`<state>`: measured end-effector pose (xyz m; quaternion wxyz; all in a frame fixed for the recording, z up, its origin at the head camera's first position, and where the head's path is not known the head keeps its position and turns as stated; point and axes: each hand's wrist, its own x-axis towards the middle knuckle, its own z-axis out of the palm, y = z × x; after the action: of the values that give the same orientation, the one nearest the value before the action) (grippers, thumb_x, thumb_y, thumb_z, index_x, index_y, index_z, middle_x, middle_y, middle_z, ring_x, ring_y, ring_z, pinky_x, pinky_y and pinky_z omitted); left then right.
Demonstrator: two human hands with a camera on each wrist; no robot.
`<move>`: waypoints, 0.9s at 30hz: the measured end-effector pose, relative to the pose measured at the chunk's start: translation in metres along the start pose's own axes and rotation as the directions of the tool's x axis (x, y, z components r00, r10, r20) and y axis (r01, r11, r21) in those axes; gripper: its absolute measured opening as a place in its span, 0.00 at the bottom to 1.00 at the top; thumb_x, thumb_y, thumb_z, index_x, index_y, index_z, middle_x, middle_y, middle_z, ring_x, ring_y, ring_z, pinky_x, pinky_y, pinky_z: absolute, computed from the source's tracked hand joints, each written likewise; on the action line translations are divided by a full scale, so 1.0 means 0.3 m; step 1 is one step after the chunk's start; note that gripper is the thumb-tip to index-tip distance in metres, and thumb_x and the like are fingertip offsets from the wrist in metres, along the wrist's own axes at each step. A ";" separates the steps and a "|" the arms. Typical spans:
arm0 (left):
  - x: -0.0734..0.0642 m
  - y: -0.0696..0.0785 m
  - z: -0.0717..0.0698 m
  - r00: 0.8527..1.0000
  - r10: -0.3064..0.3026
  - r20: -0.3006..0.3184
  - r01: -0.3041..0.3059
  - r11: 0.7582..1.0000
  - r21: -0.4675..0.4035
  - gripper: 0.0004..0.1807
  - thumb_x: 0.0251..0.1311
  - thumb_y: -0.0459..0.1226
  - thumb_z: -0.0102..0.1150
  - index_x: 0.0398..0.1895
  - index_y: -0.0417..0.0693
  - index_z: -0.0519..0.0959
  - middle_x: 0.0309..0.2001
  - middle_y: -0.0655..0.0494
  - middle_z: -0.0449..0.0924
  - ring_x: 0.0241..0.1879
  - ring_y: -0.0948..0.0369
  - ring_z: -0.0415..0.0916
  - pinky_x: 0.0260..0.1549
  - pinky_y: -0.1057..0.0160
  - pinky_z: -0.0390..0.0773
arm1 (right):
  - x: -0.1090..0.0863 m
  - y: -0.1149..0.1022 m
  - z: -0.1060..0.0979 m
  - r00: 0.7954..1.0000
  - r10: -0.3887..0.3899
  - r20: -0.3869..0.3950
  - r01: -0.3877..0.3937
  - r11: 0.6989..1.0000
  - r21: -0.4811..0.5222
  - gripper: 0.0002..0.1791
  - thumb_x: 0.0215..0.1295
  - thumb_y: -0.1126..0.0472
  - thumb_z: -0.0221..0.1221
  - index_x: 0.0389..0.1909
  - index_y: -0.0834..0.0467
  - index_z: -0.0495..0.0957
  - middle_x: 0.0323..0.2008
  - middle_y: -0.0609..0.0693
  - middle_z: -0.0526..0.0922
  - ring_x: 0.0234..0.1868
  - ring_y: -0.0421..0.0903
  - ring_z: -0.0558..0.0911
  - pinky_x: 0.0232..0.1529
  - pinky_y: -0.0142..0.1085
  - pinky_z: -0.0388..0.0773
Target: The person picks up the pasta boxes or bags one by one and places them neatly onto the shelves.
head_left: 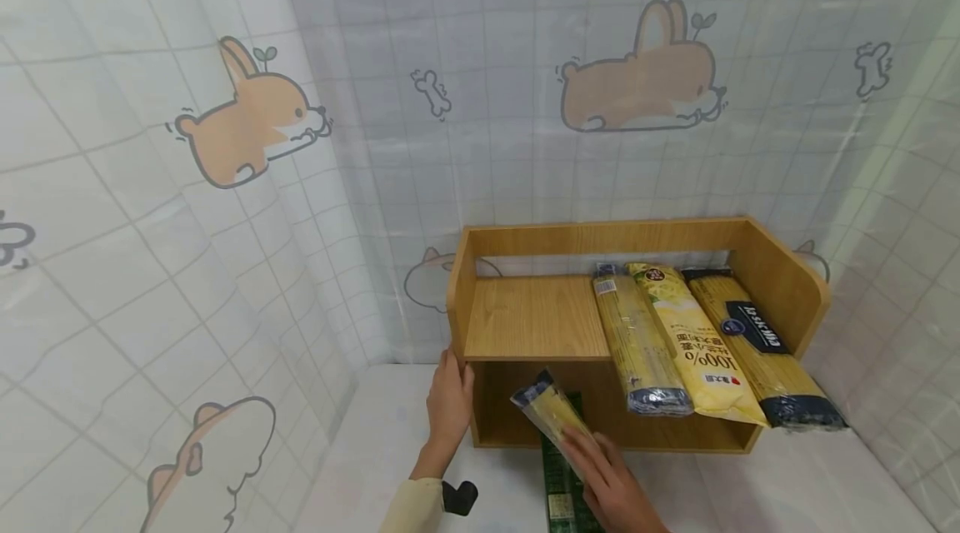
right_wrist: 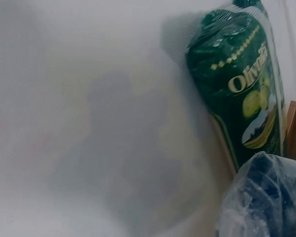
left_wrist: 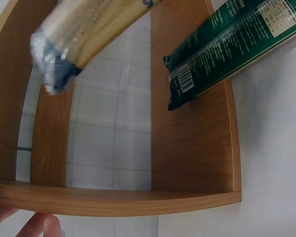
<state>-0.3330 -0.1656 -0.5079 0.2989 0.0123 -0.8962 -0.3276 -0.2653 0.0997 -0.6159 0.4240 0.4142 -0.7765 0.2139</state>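
Note:
My left hand (head_left: pixel 450 401) grips the left side panel of a wooden two-tier shelf (head_left: pixel 536 316). In the left wrist view, fingertips (left_wrist: pixel 39 226) show along the outer face of that panel. My right hand (head_left: pixel 609 479) holds a clear packet of spaghetti (head_left: pixel 557 410) with dark blue ends, tilted in front of the lower compartment. In the right wrist view only the packet's blue end (right_wrist: pixel 266 202) shows, and the hand itself is hidden. Below it, a green Olivoila pasta bag (right_wrist: pixel 237 81) lies with one end inside the lower compartment and the other sticking out in front.
On the upper tier's right half lie a spaghetti packet (head_left: pixel 641 341), a yellow pasta bag (head_left: pixel 697 346) and another blue-ended spaghetti packet (head_left: pixel 757 350), their ends jutting past the front edge. The shelf stands on a white surface (head_left: pixel 375 433) against a wall covering (head_left: pixel 510 158) with cartoon dogs.

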 end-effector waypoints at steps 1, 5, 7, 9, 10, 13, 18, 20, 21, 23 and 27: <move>0.000 0.001 0.000 1.000 0.000 -0.002 0.000 1.000 0.002 0.23 0.71 0.34 0.55 0.66 0.34 0.72 0.48 0.37 0.82 0.44 0.40 0.84 0.34 0.40 0.82 | 0.004 -0.002 0.001 1.000 -0.007 -0.015 0.007 1.000 0.014 0.26 0.81 0.61 0.36 0.66 0.70 0.74 0.66 0.67 0.77 0.72 0.52 0.71 0.80 0.31 0.51; 0.000 0.003 -0.002 1.000 0.007 -0.017 -0.006 1.000 0.011 0.23 0.70 0.33 0.56 0.65 0.32 0.73 0.48 0.37 0.82 0.44 0.39 0.84 0.34 0.40 0.82 | 0.022 -0.014 0.003 0.998 -0.032 -0.050 0.035 0.998 0.054 0.25 0.80 0.62 0.37 0.64 0.71 0.74 0.65 0.67 0.77 0.67 0.56 0.73 0.74 0.31 0.56; 0.000 0.003 -0.003 1.000 0.010 -0.023 -0.009 1.000 0.011 0.23 0.69 0.33 0.56 0.65 0.32 0.73 0.48 0.37 0.82 0.43 0.39 0.84 0.33 0.40 0.82 | 0.029 -0.021 0.001 0.997 -0.042 -0.057 0.045 0.998 0.053 0.25 0.81 0.63 0.37 0.64 0.71 0.74 0.65 0.67 0.78 0.66 0.56 0.75 0.73 0.32 0.56; 0.001 0.004 -0.004 1.000 0.012 -0.024 -0.011 1.000 0.010 0.23 0.70 0.33 0.56 0.65 0.33 0.72 0.49 0.37 0.82 0.43 0.39 0.84 0.32 0.40 0.82 | 0.035 -0.028 -0.001 0.997 -0.052 -0.061 0.055 0.997 0.049 0.24 0.81 0.63 0.37 0.64 0.71 0.75 0.65 0.67 0.78 0.66 0.55 0.76 0.74 0.32 0.56; 0.001 0.004 -0.005 1.000 0.010 -0.022 -0.009 1.000 0.009 0.23 0.70 0.33 0.56 0.65 0.33 0.72 0.49 0.37 0.82 0.43 0.39 0.84 0.33 0.40 0.82 | 0.039 -0.031 -0.003 0.996 -0.056 -0.062 0.059 0.997 0.049 0.24 0.81 0.63 0.37 0.64 0.71 0.75 0.65 0.67 0.78 0.66 0.54 0.77 0.74 0.33 0.56; 0.002 0.001 -0.003 1.000 0.005 -0.019 -0.005 1.000 0.016 0.23 0.70 0.33 0.56 0.65 0.33 0.72 0.50 0.37 0.82 0.44 0.39 0.84 0.33 0.39 0.82 | 0.051 -0.040 -0.008 0.996 -0.066 -0.065 0.069 0.997 0.047 0.24 0.81 0.64 0.37 0.64 0.71 0.75 0.65 0.67 0.78 0.66 0.53 0.77 0.75 0.33 0.55; 0.000 -0.001 0.000 1.000 -0.003 -0.019 0.004 1.000 0.022 0.23 0.70 0.34 0.55 0.65 0.31 0.72 0.52 0.35 0.82 0.46 0.37 0.83 0.35 0.38 0.82 | 0.075 -0.045 -0.011 0.994 -0.072 -0.083 0.076 0.996 0.045 0.23 0.81 0.64 0.39 0.64 0.72 0.74 0.65 0.67 0.78 0.69 0.52 0.76 0.77 0.35 0.54; -0.001 -0.002 0.002 1.000 -0.003 -0.015 0.003 1.000 0.019 0.23 0.71 0.34 0.55 0.65 0.31 0.72 0.53 0.35 0.81 0.46 0.37 0.83 0.36 0.38 0.82 | 0.085 -0.046 -0.012 0.993 -0.073 -0.093 0.077 0.996 0.042 0.23 0.82 0.64 0.40 0.63 0.72 0.75 0.64 0.67 0.79 0.70 0.51 0.75 0.77 0.35 0.54; -0.001 -0.002 0.003 1.000 -0.002 -0.012 0.002 1.000 0.017 0.23 0.71 0.34 0.54 0.66 0.31 0.72 0.54 0.35 0.81 0.47 0.38 0.83 0.36 0.38 0.82 | 0.089 -0.045 -0.013 0.992 -0.075 -0.097 0.079 0.996 0.039 0.23 0.82 0.64 0.39 0.63 0.72 0.75 0.64 0.67 0.79 0.70 0.51 0.75 0.77 0.35 0.54; -0.003 -0.001 0.004 1.000 -0.002 -0.008 0.002 1.000 0.015 0.24 0.71 0.34 0.54 0.66 0.31 0.71 0.55 0.35 0.81 0.48 0.38 0.83 0.38 0.38 0.82 | 0.097 -0.046 -0.016 0.991 -0.081 -0.105 0.085 0.996 0.028 0.23 0.82 0.64 0.39 0.63 0.71 0.75 0.64 0.67 0.79 0.69 0.50 0.75 0.77 0.35 0.54; -0.006 0.003 -0.001 1.000 -0.011 0.006 0.011 1.000 0.009 0.24 0.71 0.34 0.54 0.67 0.31 0.71 0.58 0.34 0.80 0.50 0.37 0.82 0.40 0.38 0.82 | 0.121 -0.043 -0.024 0.983 -0.106 -0.148 0.108 0.994 0.008 0.22 0.81 0.64 0.40 0.61 0.72 0.77 0.61 0.69 0.81 0.65 0.54 0.78 0.75 0.36 0.57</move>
<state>-0.3311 -0.1645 -0.5082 0.2942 0.0174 -0.8985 -0.3254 -0.2619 0.0805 -0.5818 0.4876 0.4418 -0.7180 0.2270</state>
